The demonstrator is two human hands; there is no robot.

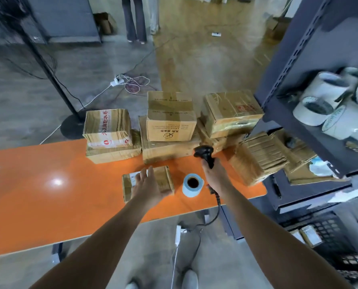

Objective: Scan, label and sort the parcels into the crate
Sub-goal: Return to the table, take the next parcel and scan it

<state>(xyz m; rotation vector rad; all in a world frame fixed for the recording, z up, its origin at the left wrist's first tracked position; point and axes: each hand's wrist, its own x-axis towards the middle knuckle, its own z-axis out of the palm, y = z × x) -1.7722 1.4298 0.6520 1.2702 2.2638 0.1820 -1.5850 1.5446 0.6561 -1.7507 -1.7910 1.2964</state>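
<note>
A small cardboard parcel (163, 179) with a white label lies near the middle of the orange table (48, 195). My left hand (147, 184) rests flat on top of it, fingers spread. A black handheld barcode scanner (204, 154) is gripped in my right hand (215, 175), its head aimed away toward the stacked parcels; its cable hangs off the table's near edge. A blue roll of labels (192, 184) stands between my hands. A black plastic crate (330, 243) with small parcels inside sits on the floor at lower right.
Larger cardboard boxes are stacked along the table's far edge: at left (108, 130), centre (170, 117) and right (232, 113), plus a taped bundle (259, 157). A dark metal shelf (311, 101) holds white tape rolls at right. A person's legs stand far back; cables lie on the floor.
</note>
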